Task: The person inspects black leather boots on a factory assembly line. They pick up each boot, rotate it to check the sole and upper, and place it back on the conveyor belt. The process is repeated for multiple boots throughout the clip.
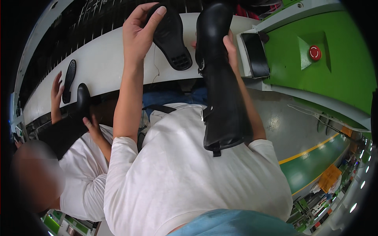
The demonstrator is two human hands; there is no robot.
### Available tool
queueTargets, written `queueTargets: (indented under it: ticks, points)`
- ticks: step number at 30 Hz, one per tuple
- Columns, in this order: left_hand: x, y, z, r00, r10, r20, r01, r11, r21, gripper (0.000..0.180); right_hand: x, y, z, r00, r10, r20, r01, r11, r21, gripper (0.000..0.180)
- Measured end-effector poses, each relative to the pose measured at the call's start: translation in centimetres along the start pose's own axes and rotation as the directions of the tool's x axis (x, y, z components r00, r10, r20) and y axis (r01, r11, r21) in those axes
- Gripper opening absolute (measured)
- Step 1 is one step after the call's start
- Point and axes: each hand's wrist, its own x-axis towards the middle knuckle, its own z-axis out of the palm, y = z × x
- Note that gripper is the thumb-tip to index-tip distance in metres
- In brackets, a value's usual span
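Note:
A black shoe sole (170, 37) is pinched at its toe end by my left hand (138, 35); the thumb lies on its face, and the blocky heel end points down toward me. My right hand (231, 49) grips a tall black boot (220, 78) from its right side around the foot and ankle. Most of those fingers are hidden behind it. The boot's foot points away from me, and its shaft hangs toward my chest. Metal buckles show along its left side. Sole and boot are side by side, apart from each other.
Below my hands runs a white work surface (106, 53). Beside it at right are a dark-faced panel (255, 55) and a green machine housing (338, 74) with a red stop button (315, 52). At left a co-worker handles another black boot (83, 98), near another sole (69, 80).

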Motion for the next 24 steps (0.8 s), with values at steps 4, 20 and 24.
queueTargets:
  ticks: [4,20,24]
  points:
    - [-0.1,-1.1,-0.4,1.0,-0.007,-0.013,0.006,0.997,-0.079,0.025,1.5,2.1,-2.9,0.98,0.196,-0.029,-0.192,0.975,0.112,0.072]
    - [-1.7,1.9,0.8,0.985,-0.09,0.147,0.125,0.959,-0.254,0.08,-4.3,-0.4,-1.0,0.945,0.269,0.184,-0.28,0.959,0.034,0.082]
    - [-2.5,2.6,1.2,0.985,-0.029,0.173,0.073,0.965,-0.252,0.1,-4.9,-0.7,1.0,0.958,0.19,0.214,-0.132,0.957,-0.26,0.079]
